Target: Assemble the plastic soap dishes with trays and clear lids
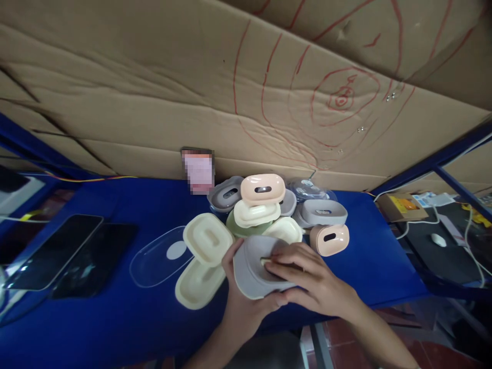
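A grey, oval tissue box [246, 266] with a slot in its top is held above the table's front edge. My left hand [246, 310] wraps round its side and underside. Across the top lies my right hand [313, 279], fingers bent at the slot and thumb against the lower side; what the fingertips touch inside is hidden. Just left are two cream oval trays, one upper [207, 240] and one lower [200, 284], overlapping. Behind the box sit a peach slotted cover [263, 189], a cream piece [257, 212] and a green piece [232, 225].
On the blue table [103, 328] lie a clear oval lid [154, 259], a dark tablet [57, 251], more grey covers [325, 211] and a peach tissue box [332, 240]. Clear plastic pieces [307, 188] stand behind. A cardboard wall [154, 92] closes the back; a mouse [438, 239] is at right.
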`<state>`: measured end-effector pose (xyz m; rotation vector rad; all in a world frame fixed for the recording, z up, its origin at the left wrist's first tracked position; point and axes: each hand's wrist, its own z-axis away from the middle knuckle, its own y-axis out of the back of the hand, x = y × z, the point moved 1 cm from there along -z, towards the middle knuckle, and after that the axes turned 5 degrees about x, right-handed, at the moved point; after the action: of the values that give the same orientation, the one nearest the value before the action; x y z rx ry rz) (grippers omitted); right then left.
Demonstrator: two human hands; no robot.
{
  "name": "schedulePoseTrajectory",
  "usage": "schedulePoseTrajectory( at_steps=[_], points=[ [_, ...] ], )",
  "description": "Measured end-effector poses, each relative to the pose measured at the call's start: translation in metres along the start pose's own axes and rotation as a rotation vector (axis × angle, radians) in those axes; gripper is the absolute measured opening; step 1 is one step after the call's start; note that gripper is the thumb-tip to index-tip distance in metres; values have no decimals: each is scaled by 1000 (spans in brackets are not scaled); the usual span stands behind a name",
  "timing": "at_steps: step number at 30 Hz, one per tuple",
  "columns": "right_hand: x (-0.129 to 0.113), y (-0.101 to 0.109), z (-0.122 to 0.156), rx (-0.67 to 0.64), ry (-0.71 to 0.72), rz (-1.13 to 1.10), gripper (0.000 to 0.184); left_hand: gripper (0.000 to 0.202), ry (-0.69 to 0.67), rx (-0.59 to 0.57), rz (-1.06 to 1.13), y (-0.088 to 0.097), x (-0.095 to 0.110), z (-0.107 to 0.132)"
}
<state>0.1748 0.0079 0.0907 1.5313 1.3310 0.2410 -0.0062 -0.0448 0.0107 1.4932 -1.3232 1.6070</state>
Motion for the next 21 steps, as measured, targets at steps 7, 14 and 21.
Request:
schedulePoseTrajectory(
  at_steps=[7,14,21],
  points=[
    [46,43,7,175,-165,322,34,96,-354,-115,-255,11,0,0],
    [101,48,20,233,-346,619,48,98,-305,-129,-271,15,8,-5],
    [8,3,27,54,101,228,45,98,-89,-254,-83,-4,10,-5]
  ],
)
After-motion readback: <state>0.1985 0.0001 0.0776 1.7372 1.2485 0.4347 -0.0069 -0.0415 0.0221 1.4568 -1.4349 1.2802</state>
